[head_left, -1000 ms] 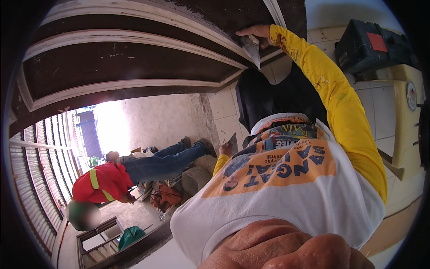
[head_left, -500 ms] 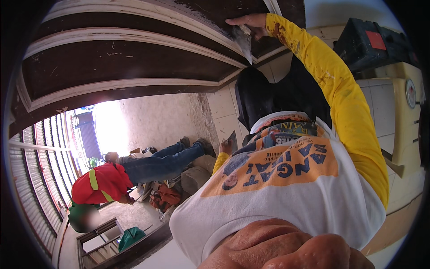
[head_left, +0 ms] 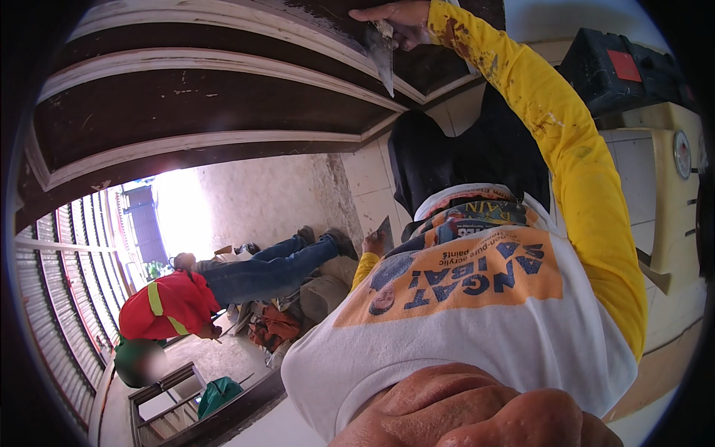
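My right hand, at the end of a paint-stained yellow sleeve, is closed round a putty knife at the top of the view. The knife's triangular metal blade lies over the pale moulding of a dark brown panelled door; whether its edge touches the wood I cannot tell. Lower and to the left, beside my shirt, my left hand grips a second flat metal blade, which looks like a scraper. Its handle is hidden in the fingers.
A black case with a red patch rests on a cream plastic stand at right. On the left, a co-worker in a red top and jeans is near a heap of cloths. Pale tiles cover the floor.
My right hand and the putty knife have shifted left and slightly up along the door. My left hand and its blade have barely moved.
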Available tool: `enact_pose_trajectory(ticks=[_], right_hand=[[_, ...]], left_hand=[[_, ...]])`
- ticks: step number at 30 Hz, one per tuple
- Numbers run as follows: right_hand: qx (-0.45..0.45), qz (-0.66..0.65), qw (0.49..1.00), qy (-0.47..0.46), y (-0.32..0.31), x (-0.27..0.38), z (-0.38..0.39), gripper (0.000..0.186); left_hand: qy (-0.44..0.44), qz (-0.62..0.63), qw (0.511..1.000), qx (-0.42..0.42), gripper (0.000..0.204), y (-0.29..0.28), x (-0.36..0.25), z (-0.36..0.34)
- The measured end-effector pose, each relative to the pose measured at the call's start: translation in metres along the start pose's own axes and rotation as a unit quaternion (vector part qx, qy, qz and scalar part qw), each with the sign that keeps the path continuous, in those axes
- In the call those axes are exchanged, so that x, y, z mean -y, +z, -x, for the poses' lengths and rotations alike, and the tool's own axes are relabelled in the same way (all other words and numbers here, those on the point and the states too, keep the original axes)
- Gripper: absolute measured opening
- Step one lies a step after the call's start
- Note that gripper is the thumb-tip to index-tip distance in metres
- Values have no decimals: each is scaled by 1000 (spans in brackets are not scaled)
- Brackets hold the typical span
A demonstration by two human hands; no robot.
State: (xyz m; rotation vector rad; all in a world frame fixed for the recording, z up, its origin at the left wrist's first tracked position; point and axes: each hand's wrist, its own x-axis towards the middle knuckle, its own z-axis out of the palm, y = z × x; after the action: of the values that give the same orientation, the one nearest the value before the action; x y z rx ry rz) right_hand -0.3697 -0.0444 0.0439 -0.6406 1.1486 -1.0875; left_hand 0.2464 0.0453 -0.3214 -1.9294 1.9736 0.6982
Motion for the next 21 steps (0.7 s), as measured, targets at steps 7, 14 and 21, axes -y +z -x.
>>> enact_pose_trajectory(ticks=[7, 14, 21], right_hand=[[61, 92, 965, -238, -76, -36, -19, 42], [112, -164, 979, -52, -76, -125, -15, 28], [-19, 70, 997, -1, -81, -161, -93, 27]], left_hand=[[15, 5, 1000, -9, 58, -14, -17, 2], [18, 36, 999, -2, 52, -17, -19, 30], [37, 41, 998, -18, 52, -3, -9, 10]])
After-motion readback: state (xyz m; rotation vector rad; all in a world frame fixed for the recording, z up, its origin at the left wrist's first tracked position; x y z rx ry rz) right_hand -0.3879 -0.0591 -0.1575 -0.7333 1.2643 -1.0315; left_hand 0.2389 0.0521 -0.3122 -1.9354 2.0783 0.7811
